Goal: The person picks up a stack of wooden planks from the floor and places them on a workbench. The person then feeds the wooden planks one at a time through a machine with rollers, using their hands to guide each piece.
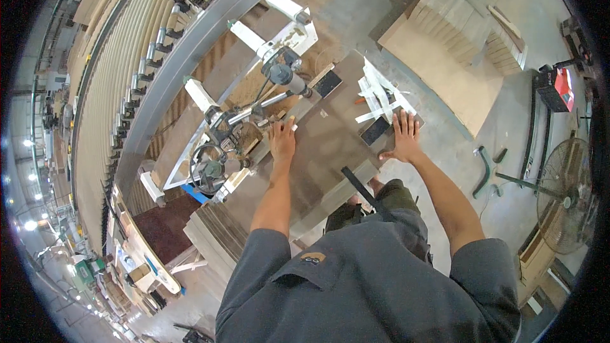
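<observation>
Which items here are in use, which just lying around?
In use: flat brown wooden panel under left hand and right hand; metal drilling machine.
Lying about: stacked pale boards, standing floor fan, red box.

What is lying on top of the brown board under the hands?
On the brown board: both hands, left and right, white strips and a dark block. What lies beneath stays hidden.

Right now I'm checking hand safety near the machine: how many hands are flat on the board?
2. The left hand presses the board at its far edge beside the machine; the right hand rests on the board's right corner. No other hands show.
</observation>
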The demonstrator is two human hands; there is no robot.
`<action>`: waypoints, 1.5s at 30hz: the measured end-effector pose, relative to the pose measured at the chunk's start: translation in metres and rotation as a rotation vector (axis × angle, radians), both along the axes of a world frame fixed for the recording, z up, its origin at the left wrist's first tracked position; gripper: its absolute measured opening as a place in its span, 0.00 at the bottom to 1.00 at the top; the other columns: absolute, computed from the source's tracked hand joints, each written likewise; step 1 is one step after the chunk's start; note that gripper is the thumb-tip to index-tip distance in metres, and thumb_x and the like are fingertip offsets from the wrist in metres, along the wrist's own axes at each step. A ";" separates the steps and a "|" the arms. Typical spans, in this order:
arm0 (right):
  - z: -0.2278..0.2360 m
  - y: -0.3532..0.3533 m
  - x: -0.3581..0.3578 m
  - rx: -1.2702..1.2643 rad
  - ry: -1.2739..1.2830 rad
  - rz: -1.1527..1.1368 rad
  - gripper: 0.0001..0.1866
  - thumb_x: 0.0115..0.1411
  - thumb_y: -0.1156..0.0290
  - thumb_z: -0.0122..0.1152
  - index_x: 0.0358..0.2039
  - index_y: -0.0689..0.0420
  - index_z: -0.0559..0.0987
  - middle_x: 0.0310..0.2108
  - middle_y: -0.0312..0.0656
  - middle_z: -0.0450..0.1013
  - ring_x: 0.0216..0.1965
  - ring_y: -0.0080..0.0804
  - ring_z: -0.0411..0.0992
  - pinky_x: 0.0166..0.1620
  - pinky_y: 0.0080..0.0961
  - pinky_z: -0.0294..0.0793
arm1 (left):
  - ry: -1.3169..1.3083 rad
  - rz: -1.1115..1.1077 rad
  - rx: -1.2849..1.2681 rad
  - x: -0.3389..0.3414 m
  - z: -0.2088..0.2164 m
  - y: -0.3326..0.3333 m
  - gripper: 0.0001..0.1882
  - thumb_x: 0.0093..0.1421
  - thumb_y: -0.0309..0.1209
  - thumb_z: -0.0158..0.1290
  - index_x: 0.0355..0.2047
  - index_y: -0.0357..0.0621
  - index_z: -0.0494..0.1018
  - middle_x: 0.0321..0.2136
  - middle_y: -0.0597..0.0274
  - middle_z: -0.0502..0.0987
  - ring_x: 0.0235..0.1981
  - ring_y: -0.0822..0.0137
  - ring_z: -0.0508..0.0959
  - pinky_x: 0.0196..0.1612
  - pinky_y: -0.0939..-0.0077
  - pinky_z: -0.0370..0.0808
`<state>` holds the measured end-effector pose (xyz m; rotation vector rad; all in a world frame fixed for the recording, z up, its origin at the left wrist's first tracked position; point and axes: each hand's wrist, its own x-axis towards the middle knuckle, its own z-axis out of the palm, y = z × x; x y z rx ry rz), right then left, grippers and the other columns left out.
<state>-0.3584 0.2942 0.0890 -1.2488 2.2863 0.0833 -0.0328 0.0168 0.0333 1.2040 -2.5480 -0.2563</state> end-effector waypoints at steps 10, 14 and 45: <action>-0.007 0.013 -0.003 -0.085 0.006 0.018 0.85 0.32 0.22 0.74 0.78 0.51 0.34 0.79 0.53 0.24 0.78 0.59 0.21 0.75 0.59 0.24 | -0.081 0.382 -0.106 0.008 -0.001 0.048 0.33 0.65 0.47 0.58 0.67 0.50 0.67 0.67 0.56 0.63 0.67 0.47 0.62 0.68 0.42 0.54; -0.007 0.015 -0.003 -0.119 -0.016 0.008 0.84 0.32 0.21 0.73 0.78 0.53 0.37 0.79 0.54 0.25 0.78 0.59 0.21 0.75 0.60 0.24 | -0.079 0.448 -0.043 0.009 0.017 0.058 0.34 0.63 0.45 0.59 0.68 0.51 0.66 0.65 0.55 0.65 0.65 0.47 0.64 0.68 0.43 0.54; -0.047 0.014 -0.011 -0.082 0.088 0.099 0.86 0.35 0.23 0.74 0.77 0.54 0.29 0.78 0.56 0.22 0.77 0.64 0.18 0.73 0.64 0.20 | -0.271 1.182 -0.111 0.265 0.031 0.238 0.28 0.62 0.36 0.56 0.63 0.48 0.68 0.50 0.54 0.74 0.53 0.54 0.73 0.54 0.54 0.67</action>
